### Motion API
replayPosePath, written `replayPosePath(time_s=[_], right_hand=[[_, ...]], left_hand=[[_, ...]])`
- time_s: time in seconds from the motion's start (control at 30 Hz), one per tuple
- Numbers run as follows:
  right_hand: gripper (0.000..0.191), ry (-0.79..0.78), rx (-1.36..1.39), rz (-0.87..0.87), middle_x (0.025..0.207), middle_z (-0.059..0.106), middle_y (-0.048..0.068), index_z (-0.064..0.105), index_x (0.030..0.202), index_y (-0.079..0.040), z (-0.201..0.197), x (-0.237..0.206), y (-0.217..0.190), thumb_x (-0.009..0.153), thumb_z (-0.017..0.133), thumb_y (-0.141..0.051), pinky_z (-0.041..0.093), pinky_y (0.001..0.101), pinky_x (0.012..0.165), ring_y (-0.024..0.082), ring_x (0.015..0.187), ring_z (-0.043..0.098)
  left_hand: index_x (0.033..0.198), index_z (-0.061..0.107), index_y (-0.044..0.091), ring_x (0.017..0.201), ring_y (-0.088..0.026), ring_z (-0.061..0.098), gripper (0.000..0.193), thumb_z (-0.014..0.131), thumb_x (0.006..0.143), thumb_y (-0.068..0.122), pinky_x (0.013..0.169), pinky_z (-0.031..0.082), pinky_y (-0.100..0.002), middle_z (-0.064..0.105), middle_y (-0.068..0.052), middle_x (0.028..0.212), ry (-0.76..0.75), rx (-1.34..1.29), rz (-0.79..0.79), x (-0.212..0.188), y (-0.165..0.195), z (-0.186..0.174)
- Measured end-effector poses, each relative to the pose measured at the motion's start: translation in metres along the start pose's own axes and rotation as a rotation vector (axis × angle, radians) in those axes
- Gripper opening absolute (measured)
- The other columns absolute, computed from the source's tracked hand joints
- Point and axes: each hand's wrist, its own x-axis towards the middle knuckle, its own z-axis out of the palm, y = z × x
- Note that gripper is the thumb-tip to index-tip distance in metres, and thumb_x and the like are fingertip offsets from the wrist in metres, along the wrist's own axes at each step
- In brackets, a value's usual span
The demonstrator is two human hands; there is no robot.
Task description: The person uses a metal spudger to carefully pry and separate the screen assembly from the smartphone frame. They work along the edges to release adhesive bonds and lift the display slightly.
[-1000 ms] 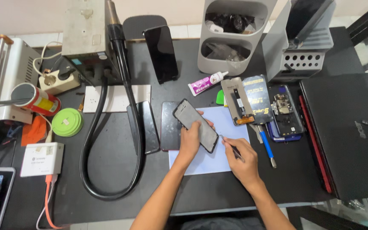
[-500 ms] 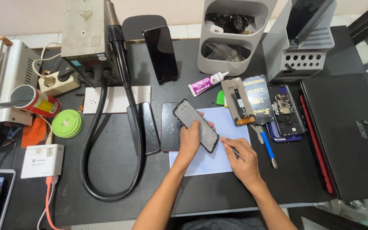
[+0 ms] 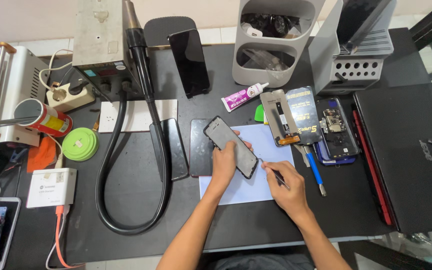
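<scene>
Black desk (image 3: 126,200), white-and-purple tube (image 3: 244,96), perhaps glue.

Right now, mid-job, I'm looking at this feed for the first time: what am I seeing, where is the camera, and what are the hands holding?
There is no machine here: the camera sits on a person's head and looks down at their own two bare hands over a black workbench. The left hand holds a dark phone screen panel tilted over a pale blue sheet. The right hand holds a thin metal tool with its tip by the panel's edge. Around them lie an opened phone, a small glue tube, a blue-handled tool, a closed black laptop and a thick black hose.
</scene>
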Motion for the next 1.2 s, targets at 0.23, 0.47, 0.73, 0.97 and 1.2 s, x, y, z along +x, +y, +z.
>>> replayPosePath(time_s=[0.23,0.47,0.73,0.97,1.2], right_hand=[[0.014,-0.029,0.013,0.064,0.098,0.075,0.012,0.073,0.105,0.0,0.001,0.001,0.002,0.092,0.068,0.0,0.059,0.0278,0.073,0.018,0.083,0.075],[0.018,-0.016,-0.034,-0.055,0.101,0.077,0.013,0.075,0.11,-0.001,0.006,0.005,0.004,0.093,0.071,-0.003,0.057,0.0301,0.082,0.02,0.092,0.074],[0.021,-0.007,0.094,0.228,0.102,0.08,0.01,0.074,0.114,0.0,0.004,-0.001,0.016,0.094,0.069,-0.006,0.055,0.0264,0.07,0.012,0.082,0.072],[0.021,0.072,0.185,0.168,0.102,0.078,0.011,0.069,0.114,0.004,0.006,-0.007,0.024,0.095,0.068,-0.005,0.058,0.0233,0.079,0.01,0.093,0.074],[0.018,0.086,0.057,0.157,0.094,0.079,0.01,0.074,0.107,0.001,0.004,-0.006,0.019,0.09,0.073,-0.005,0.055,0.0239,0.064,0.01,0.077,0.073]], left_hand=[[0.12,0.056,-0.005,0.083,-0.028,0.075,0.037,0.04,0.093,0.014,0.076,0.061,-0.039,0.075,-0.023,0.09,-0.011,0.059,0.011,0.002,0.001,-0.001],[0.119,0.055,-0.004,0.082,-0.029,0.074,0.035,0.04,0.093,0.014,0.075,0.061,-0.041,0.074,-0.023,0.091,-0.043,-0.009,-0.043,0.003,0.004,-0.003],[0.121,0.057,-0.005,0.085,-0.028,0.075,0.037,0.042,0.092,0.011,0.078,0.062,-0.04,0.075,-0.022,0.093,-0.035,0.001,-0.004,0.0,0.004,-0.002],[0.122,0.057,-0.005,0.087,-0.027,0.075,0.037,0.043,0.092,0.012,0.08,0.061,-0.038,0.076,-0.021,0.094,-0.051,0.013,-0.004,0.0,0.006,-0.003],[0.123,0.056,-0.005,0.088,-0.027,0.075,0.037,0.044,0.093,0.012,0.08,0.061,-0.038,0.075,-0.021,0.095,-0.067,-0.006,0.0,0.0,0.008,-0.002]])
